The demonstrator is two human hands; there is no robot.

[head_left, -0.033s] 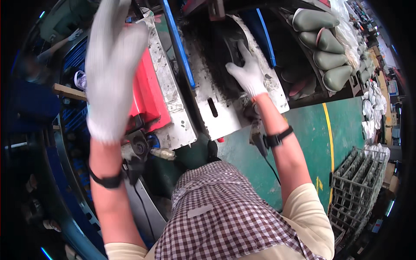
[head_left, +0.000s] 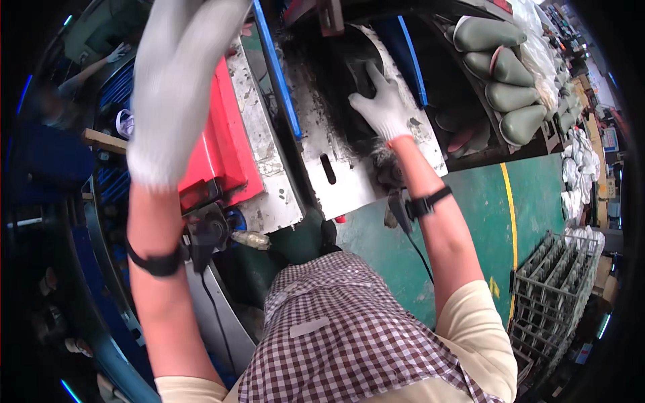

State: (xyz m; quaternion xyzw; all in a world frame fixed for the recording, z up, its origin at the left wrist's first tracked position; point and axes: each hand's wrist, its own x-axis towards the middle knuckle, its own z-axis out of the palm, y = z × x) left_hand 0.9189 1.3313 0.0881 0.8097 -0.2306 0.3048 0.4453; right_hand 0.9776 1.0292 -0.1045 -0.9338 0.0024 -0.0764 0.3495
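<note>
My left hand, in a white knit glove, is raised over the red moulded tray on the left bench. Its thumb stands apart from the fingers, whose tips run past the top of the picture; nothing shows in its grasp. My right hand, gloved alike, lies over a black, dark-stained patch of the metal plate. Its index finger is stretched out and its thumb spread, touching or just above a black curved piece. How firmly it touches cannot be made out.
Blue bars edge the plate. At right, grey-green foot-shaped forms are stacked on a rack. A wire trolley stands on the green floor. Another person's gloved hand shows far left.
My left hand has moved farther away and slightly left, its thumb swinging up and right. The right hand stays nearly in place over the black piece.
</note>
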